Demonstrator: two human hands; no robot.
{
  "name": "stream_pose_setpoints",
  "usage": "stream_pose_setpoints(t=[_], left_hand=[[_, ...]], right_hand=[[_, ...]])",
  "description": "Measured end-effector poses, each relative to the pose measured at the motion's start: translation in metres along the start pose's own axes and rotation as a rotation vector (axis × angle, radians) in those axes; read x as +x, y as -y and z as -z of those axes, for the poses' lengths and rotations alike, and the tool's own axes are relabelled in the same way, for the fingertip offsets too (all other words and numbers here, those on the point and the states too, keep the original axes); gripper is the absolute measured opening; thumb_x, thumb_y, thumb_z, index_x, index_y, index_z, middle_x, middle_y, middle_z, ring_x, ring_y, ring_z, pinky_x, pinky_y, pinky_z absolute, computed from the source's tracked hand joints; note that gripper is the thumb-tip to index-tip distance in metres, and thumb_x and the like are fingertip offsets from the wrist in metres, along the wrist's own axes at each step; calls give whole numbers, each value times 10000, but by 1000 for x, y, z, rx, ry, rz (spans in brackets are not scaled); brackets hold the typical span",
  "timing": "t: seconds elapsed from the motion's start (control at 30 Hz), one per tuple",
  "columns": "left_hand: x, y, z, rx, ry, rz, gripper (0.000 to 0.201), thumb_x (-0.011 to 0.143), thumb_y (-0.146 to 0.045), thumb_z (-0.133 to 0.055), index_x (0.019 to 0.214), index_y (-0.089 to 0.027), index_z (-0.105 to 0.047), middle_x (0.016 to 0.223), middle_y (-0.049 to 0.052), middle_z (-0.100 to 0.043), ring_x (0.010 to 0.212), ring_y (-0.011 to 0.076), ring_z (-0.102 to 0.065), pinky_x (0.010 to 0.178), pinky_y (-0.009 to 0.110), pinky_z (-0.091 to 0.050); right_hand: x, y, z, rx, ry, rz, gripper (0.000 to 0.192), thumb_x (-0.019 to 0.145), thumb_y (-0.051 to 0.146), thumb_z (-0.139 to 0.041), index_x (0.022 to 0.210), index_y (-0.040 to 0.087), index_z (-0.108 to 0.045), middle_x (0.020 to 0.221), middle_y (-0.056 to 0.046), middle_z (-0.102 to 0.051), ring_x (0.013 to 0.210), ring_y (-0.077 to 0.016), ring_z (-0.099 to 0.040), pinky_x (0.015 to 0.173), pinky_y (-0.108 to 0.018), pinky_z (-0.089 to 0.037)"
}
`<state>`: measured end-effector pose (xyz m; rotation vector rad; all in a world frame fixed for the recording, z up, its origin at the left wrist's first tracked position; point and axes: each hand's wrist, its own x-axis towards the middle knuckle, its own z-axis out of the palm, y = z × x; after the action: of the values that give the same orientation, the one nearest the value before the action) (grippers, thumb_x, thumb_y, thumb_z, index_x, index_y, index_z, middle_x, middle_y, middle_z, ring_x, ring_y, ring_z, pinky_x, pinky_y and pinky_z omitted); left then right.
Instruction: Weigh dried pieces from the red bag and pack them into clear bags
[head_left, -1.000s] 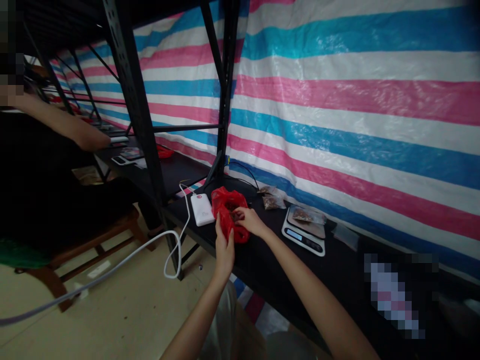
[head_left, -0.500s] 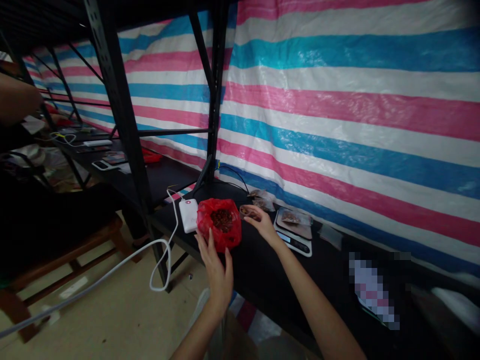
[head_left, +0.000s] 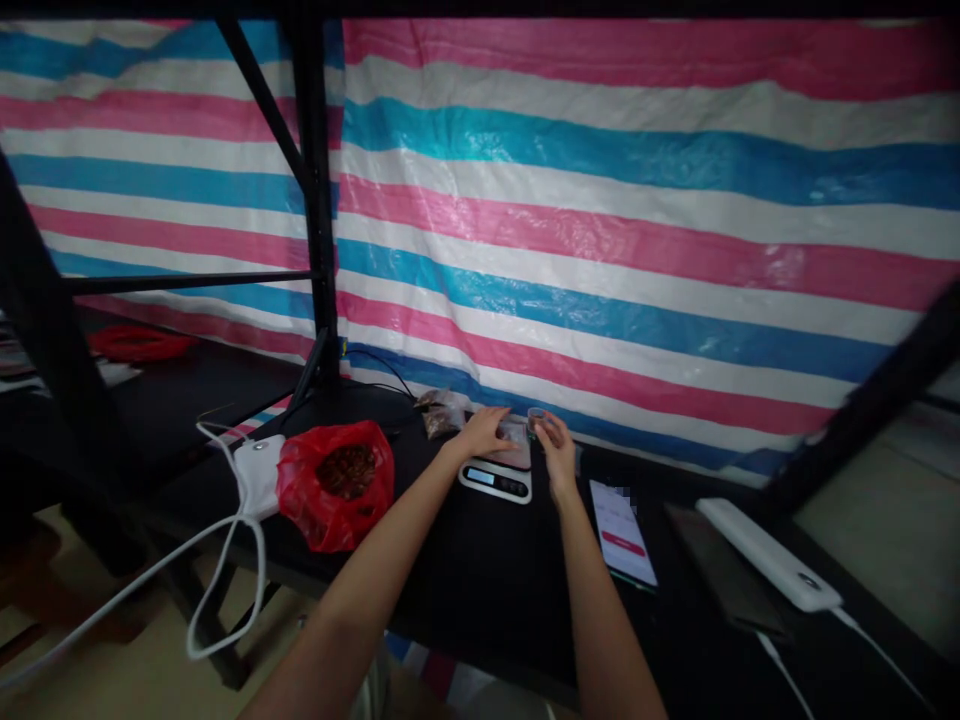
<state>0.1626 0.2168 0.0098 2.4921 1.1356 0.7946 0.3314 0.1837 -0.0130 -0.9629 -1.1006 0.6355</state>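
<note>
My left hand (head_left: 484, 434) reaches over the left side of a small digital scale (head_left: 495, 482), thumb and fingers apart at the edge of a clear plastic bag (head_left: 516, 432) on its pan. Whether the fingertips pinch the bag is not clear. My right hand (head_left: 556, 446), just right of the scale, grips a small clear cup (head_left: 536, 415) with something brownish inside. To the left, a red plastic bag (head_left: 300, 500) stands with its mouth spread, holding many small reddish-brown pieces (head_left: 346, 471).
Small filled clear bags (head_left: 442, 415) lie behind the scale. A white power bank (head_left: 259, 475) with a cable sits left of the red bag. On the right are a lit phone (head_left: 622, 535), a dark phone (head_left: 724, 570) and another white power bank (head_left: 769, 553). A black post (head_left: 311, 180) rises at the back left.
My view has turned right. My left hand has left the red bag and come to the scale. My right hand has carried the small cup from beside the red bag to the scale's right side.
</note>
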Motion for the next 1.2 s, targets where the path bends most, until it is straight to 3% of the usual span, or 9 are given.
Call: stream_pose_setpoints(t=[0.1, 0.17, 0.33, 0.4, 0.53, 0.63, 0.87, 1.2], left_hand=[[17, 5, -10, -40, 65, 2, 737, 625, -491, -684, 1253, -175, -461, 1289, 127, -497, 1217, 309, -408, 1060, 519, -156], [20, 6, -14, -99, 38, -8, 657, 631, -459, -691, 1207, -198, -512, 1197, 99, -576, 1140, 286, -487, 1047, 511, -191], [12, 5, -16, -380, -229, 31, 773, 589, -364, -745, 1272, -152, -451, 1013, 95, -646, 939, 220, -582, 895, 385, -413], [3, 2, -13, -531, -286, 62, 728, 610, -353, -731, 1256, -137, -472, 984, 88, -649, 882, 195, -594, 815, 335, -460], [-17, -10, -1, -698, -182, 116, 526, 666, -395, -679, 1114, -134, -595, 887, 62, -666, 703, 149, -597, 604, 248, -482], [-26, -19, 8, -730, -150, 86, 471, 667, -387, -680, 1062, -137, -619, 895, 58, -669, 676, 130, -587, 559, 215, -468], [-24, -24, 10, -691, -271, 43, 476, 640, -400, -697, 1021, -125, -622, 856, 58, -658, 775, 163, -599, 641, 241, -492], [-23, -27, 9, -671, -310, 20, 488, 632, -404, -701, 1013, -110, -622, 890, 63, -659, 787, 176, -603, 682, 270, -495]], right_hand=[[1, 0, 4, 55, -32, -17, 527, 631, 418, -682, 1078, 163, -566, 1005, -99, -672, 960, -231, -618, 899, -414, -430], [1, 0, 4, 92, -31, -18, 522, 646, 417, -672, 1089, 163, -567, 1048, -101, -657, 994, -231, -604, 903, -412, -432], [0, 3, -3, 172, -11, -8, 493, 638, 402, -686, 1058, 184, -546, 991, -73, -669, 950, -207, -619, 904, -408, -435], [-2, 7, -7, 193, -18, 0, 451, 624, 380, -702, 1002, 204, -530, 937, -46, -674, 910, -189, -629, 898, -395, -440], [-7, 19, -16, 154, 21, 59, 331, 642, 353, -693, 899, 214, -537, 906, -25, -661, 896, -173, -623, 879, -357, -452], [-12, 28, -20, 105, 74, 93, 306, 668, 354, -674, 919, 214, -570, 963, -32, -653, 913, -172, -612, 873, -345, -456], [-19, 42, -23, 37, 85, 177, 331, 713, 365, -644, 1012, 224, -626, 1079, -46, -628, 957, -176, -584, 890, -346, -441], [-25, 55, -27, -129, 185, 383, 382, 845, 448, -462, 1159, 260, -572, 1230, -39, -540, 1162, -190, -455, 1026, -390, -305]])
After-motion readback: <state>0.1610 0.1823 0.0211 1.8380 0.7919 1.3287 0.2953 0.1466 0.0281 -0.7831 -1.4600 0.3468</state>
